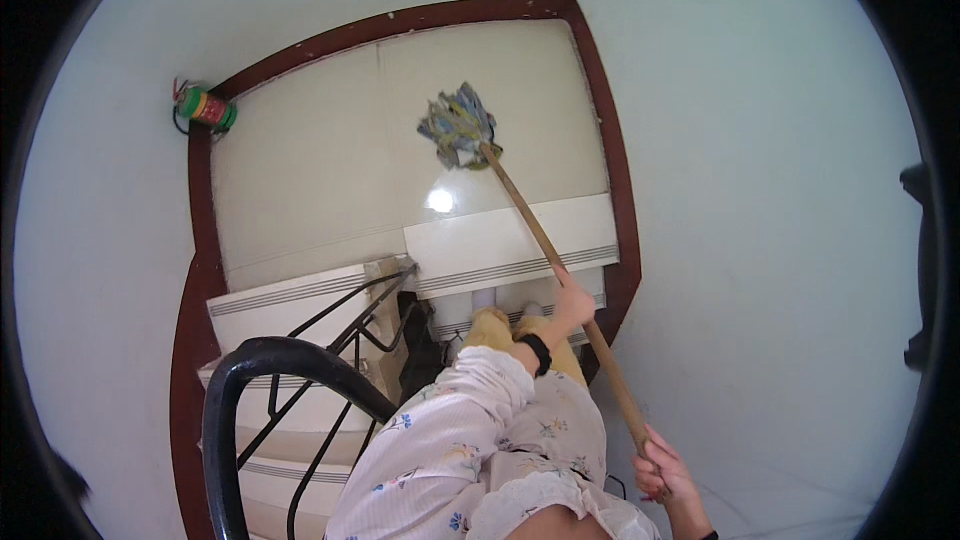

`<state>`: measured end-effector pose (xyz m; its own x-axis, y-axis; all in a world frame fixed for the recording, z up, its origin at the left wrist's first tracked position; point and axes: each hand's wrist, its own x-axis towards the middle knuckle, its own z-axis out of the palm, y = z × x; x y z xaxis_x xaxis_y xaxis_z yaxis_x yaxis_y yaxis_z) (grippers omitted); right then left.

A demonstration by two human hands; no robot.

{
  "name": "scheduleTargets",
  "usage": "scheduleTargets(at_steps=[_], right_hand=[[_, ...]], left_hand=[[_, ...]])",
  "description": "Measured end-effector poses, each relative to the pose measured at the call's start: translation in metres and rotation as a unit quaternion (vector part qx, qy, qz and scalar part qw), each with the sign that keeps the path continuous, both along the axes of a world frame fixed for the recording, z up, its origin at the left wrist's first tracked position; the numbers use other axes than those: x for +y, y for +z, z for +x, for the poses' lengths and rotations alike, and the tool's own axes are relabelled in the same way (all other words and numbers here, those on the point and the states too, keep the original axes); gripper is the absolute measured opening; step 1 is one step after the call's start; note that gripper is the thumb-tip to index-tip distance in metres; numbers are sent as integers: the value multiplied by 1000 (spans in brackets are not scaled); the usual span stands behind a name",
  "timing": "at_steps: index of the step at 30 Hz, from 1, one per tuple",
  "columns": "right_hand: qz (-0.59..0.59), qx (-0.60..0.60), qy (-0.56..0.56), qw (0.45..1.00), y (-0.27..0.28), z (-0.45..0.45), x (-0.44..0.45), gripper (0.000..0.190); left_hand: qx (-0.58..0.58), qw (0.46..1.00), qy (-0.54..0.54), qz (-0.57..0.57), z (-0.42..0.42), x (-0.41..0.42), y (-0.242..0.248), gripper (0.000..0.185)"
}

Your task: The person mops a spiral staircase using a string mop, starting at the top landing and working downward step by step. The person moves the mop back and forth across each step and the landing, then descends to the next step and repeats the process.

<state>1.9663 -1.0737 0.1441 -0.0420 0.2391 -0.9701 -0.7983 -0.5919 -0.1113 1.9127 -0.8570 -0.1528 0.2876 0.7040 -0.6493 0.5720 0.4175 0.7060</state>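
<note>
My left hand point(574, 301), with a black band at its wrist, grips the middle of a wooden mop handle point(525, 211). Lower down at the right, my right hand point(663, 466) is closed around the handle's upper end part. The handle slants up and to the left, to a mop head point(459, 127) of grey, blue and yellow cloth strips. That head lies spread on the pale tiled landing point(307, 165), above a bright reflection on the floor.
Stair steps point(517, 244) with grooved edges lie at my feet; others descend or rise at the left, I cannot tell which. A black metal railing point(281, 351) stands at lower left. A green fire extinguisher point(206, 106) is in the far left corner. Dark red skirting point(611, 135) borders the white walls.
</note>
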Motion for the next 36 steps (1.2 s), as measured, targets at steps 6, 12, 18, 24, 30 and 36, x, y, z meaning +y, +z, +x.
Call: scheduleTargets(at_steps=[6,12,18,24,30,36], right_hand=[[3,-68,-37,997,22,-63,-48,62],[-23,-185,50,981,-3,-106,-65,67],[70,-150,2,986,112,5,-2,46],[87,-58,-53,993,48,2,38,11],[101,16,-36,994,-8,167,10,23],[88,26,38,995,-4,272,-16,33]], left_hand=[[-73,965,-168,-190,6,-68,-15,101],[-144,945,-213,-200,-5,-92,-38,99],[-264,940,-130,-173,60,-63,89,67],[-247,910,-6,-333,55,-67,78,59],[-209,918,92,-324,191,-83,67,78],[-187,940,109,-264,248,-117,72,83]])
